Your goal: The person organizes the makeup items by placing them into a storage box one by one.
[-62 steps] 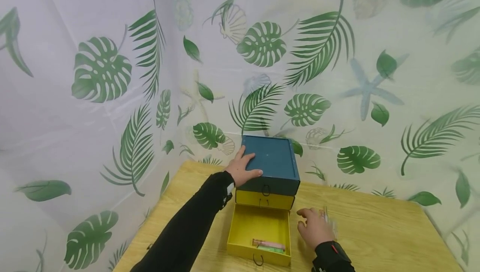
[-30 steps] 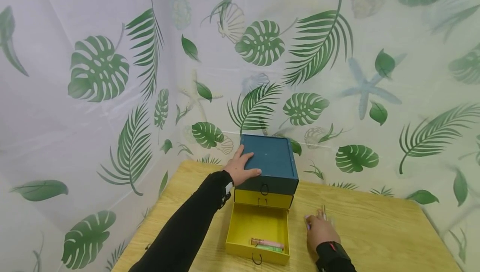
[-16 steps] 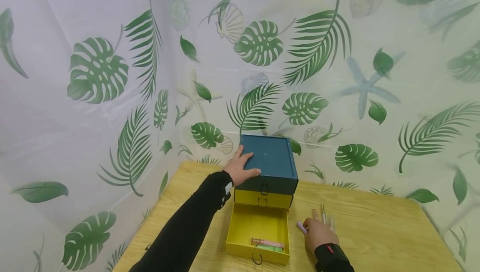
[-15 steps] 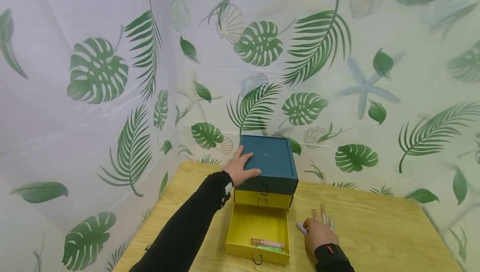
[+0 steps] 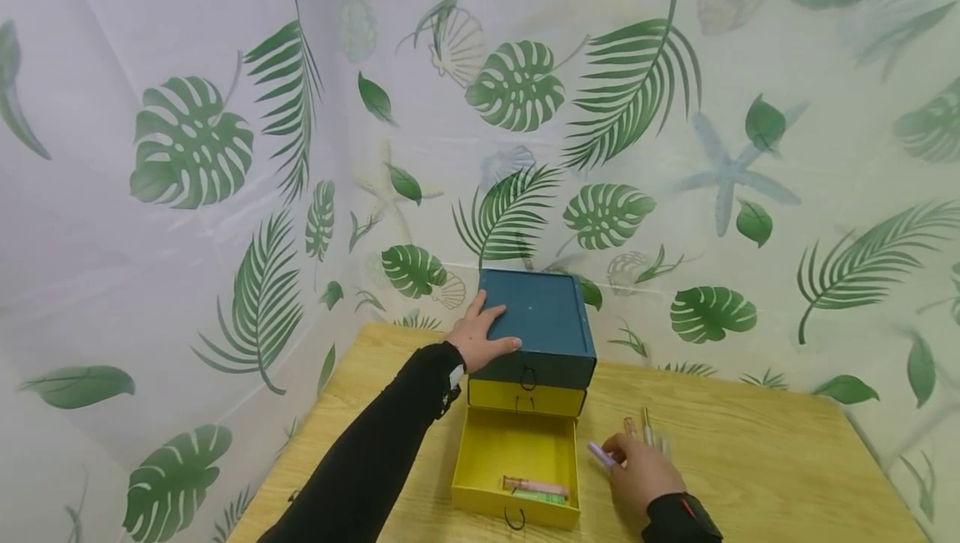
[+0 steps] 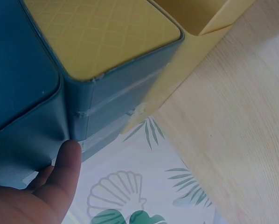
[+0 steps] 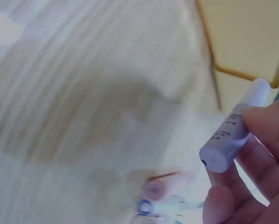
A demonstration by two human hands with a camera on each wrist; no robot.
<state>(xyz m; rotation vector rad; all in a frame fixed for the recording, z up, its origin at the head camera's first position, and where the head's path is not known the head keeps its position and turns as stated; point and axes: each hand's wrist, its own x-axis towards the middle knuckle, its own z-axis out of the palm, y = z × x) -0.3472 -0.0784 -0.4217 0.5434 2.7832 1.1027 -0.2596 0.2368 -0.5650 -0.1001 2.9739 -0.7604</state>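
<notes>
R hand pinches lilac tube, L hand on box.

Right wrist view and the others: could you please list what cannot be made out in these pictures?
- Small print on the lilac plastic tube pinched by the right hand: right wrist view, blurred.
- Slim tubes lying on the pale wooden table: blurred in the right wrist view, too small in the head view.
- Closed drawers' contents in the teal-and-yellow drawer box: hidden by their fronts.
- Left hand fingers: left wrist view, cut off by the edge.
</notes>
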